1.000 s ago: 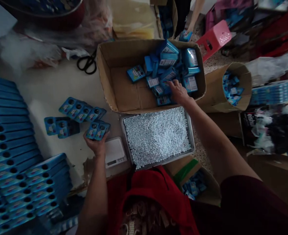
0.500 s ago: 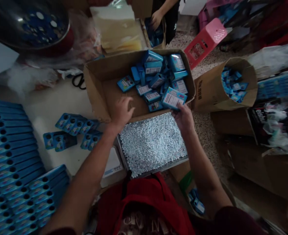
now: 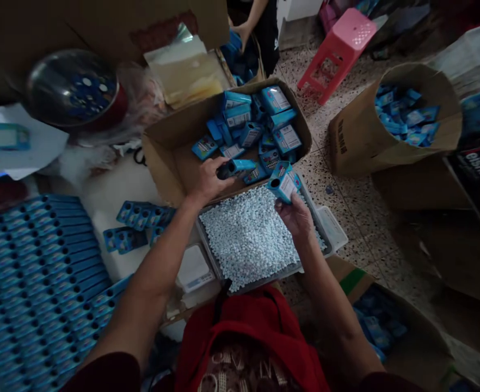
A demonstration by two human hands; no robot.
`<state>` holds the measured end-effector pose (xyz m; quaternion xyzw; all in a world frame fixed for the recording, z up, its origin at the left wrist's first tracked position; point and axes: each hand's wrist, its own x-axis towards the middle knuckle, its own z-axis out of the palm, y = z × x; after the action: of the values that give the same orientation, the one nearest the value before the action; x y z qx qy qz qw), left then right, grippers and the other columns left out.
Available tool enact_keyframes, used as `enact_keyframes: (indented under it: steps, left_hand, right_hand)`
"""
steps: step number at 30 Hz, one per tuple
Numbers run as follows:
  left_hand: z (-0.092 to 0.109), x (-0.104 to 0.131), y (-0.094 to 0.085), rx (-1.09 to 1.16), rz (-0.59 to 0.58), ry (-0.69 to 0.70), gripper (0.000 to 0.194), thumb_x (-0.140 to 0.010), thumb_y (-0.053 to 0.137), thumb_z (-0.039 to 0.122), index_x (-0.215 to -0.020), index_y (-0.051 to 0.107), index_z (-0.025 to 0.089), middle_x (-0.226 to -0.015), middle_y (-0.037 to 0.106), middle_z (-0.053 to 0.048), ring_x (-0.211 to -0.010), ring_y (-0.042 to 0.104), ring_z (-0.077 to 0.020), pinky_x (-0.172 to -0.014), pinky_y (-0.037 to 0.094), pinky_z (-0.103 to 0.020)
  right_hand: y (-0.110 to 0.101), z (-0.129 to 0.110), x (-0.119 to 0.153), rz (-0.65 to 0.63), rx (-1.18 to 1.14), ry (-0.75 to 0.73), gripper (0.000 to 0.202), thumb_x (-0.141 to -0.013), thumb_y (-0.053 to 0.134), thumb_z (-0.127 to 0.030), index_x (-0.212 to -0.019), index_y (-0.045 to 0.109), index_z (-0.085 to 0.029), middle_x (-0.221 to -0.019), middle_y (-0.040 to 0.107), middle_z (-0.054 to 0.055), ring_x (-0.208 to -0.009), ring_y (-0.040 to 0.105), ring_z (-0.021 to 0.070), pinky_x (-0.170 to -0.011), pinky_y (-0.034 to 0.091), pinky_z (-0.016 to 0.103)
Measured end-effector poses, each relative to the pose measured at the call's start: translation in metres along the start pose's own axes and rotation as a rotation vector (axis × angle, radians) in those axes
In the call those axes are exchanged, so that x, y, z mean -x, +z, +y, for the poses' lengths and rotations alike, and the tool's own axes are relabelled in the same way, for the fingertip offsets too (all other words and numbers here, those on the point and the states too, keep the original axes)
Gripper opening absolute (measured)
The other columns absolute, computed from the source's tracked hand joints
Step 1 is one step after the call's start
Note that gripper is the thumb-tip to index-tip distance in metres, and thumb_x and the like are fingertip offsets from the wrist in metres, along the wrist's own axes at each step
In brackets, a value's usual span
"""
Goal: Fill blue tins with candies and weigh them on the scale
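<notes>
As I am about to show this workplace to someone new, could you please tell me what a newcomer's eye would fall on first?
Probably the broad bed of small pale pellets in the middle, just beyond the red cloth at the person's front. Above it, the left hand holds a blue carton and the right hand another carton. Packed blue rows fill the lower left, while a pink stool stands out at upper right.
</notes>
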<state>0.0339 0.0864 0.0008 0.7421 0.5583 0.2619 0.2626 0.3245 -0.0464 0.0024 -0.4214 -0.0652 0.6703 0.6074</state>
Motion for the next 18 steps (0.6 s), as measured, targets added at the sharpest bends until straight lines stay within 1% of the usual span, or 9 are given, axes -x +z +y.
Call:
enact_keyframes:
  steps: [2,5,7,9,11,12,13,15,18]
  left_hand:
    - [0.02,0.026,-0.012,0.079,0.09,-0.076,0.044,-0.081,0.093,0.032,-0.121,0.079,0.022,-0.119,0.085,-0.007,-0.111,0.078,-0.0289,-0.103,0.062,-0.04]
    - [0.048,0.056,-0.013,0.298,0.186,-0.262,0.038,-0.087,0.088,0.041,-0.118,0.076,0.022,-0.114,0.083,-0.006,-0.104,0.077,-0.0253,-0.096,0.062,-0.036]
    - [0.061,0.069,-0.011,0.454,0.23,-0.366,0.04,-0.09,0.084,0.051,-0.115,0.074,0.022,-0.108,0.081,-0.006,-0.099,0.076,-0.0245,-0.091,0.062,-0.035]
    - [0.067,0.076,-0.01,0.559,0.267,-0.441,0.047,-0.086,0.084,0.058,-0.115,0.074,0.022,-0.11,0.08,-0.007,-0.101,0.076,-0.0255,-0.09,0.062,-0.035]
    - [0.066,0.079,-0.014,0.638,0.216,-0.525,0.056,-0.078,0.089,0.061,-0.115,0.076,0.022,-0.114,0.08,-0.008,-0.104,0.076,-0.0268,-0.084,0.061,-0.034]
    - [0.064,0.079,-0.017,0.674,0.156,-0.572,0.06,-0.073,0.091,0.064,-0.113,0.077,0.022,-0.112,0.08,-0.008,-0.101,0.076,-0.0272,-0.079,0.06,-0.033]
    - [0.061,0.079,-0.021,0.708,0.087,-0.618,0.063,-0.07,0.092,0.07,-0.107,0.078,0.021,-0.106,0.08,-0.008,-0.096,0.076,-0.0274,-0.073,0.058,-0.032]
    - [0.055,0.081,-0.027,0.763,-0.036,-0.684,0.072,-0.067,0.089,0.086,-0.092,0.075,0.02,-0.089,0.077,-0.008,-0.087,0.075,-0.0277,-0.065,0.055,-0.031]
    - [0.053,0.089,-0.033,0.872,-0.141,-0.769,0.09,-0.066,0.075,0.11,-0.086,0.069,0.022,-0.085,0.078,-0.009,-0.095,0.08,-0.0317,-0.073,0.06,-0.035]
  right_hand:
    - [0.008,0.003,0.009,-0.069,0.056,-0.03,0.045,-0.083,0.102,-0.037,-0.119,0.077,-0.029,-0.118,0.088,0.002,-0.093,0.081,0.0157,-0.075,0.07,0.024]
    - [0.029,0.02,0.027,-0.168,0.154,-0.023,0.063,-0.073,0.106,-0.044,-0.127,0.076,-0.03,-0.121,0.088,0.006,-0.108,0.084,0.0245,-0.089,0.074,0.036]
    - [0.042,0.035,0.04,-0.157,0.219,-0.091,0.066,-0.076,0.101,-0.047,-0.134,0.074,-0.034,-0.127,0.086,0.007,-0.121,0.083,0.0291,-0.102,0.073,0.047]
    - [0.051,0.044,0.05,-0.053,0.331,-0.288,0.06,-0.084,0.094,-0.048,-0.139,0.071,-0.04,-0.134,0.083,0.004,-0.134,0.078,0.0296,-0.117,0.067,0.055]
    - [0.055,0.045,0.054,0.043,0.52,-0.539,0.052,-0.09,0.091,-0.046,-0.138,0.071,-0.045,-0.139,0.079,0.002,-0.144,0.073,0.0304,-0.131,0.057,0.061]
    - [0.055,0.042,0.054,0.05,0.633,-0.646,0.047,-0.092,0.089,-0.046,-0.136,0.073,-0.045,-0.142,0.077,0.003,-0.148,0.07,0.032,-0.135,0.051,0.064]
    - [0.054,0.038,0.052,0.017,0.752,-0.721,0.04,-0.094,0.087,-0.047,-0.133,0.076,-0.045,-0.144,0.076,0.004,-0.151,0.068,0.0344,-0.139,0.047,0.068]
    - [0.05,0.032,0.045,-0.13,0.959,-0.784,0.026,-0.1,0.08,-0.049,-0.126,0.083,-0.044,-0.147,0.076,0.008,-0.152,0.067,0.0392,-0.14,0.042,0.073]
    - [0.04,0.034,0.037,-0.33,1.114,-0.823,0.022,-0.106,0.072,-0.046,-0.117,0.091,-0.045,-0.143,0.08,0.011,-0.144,0.071,0.0428,-0.134,0.046,0.077]
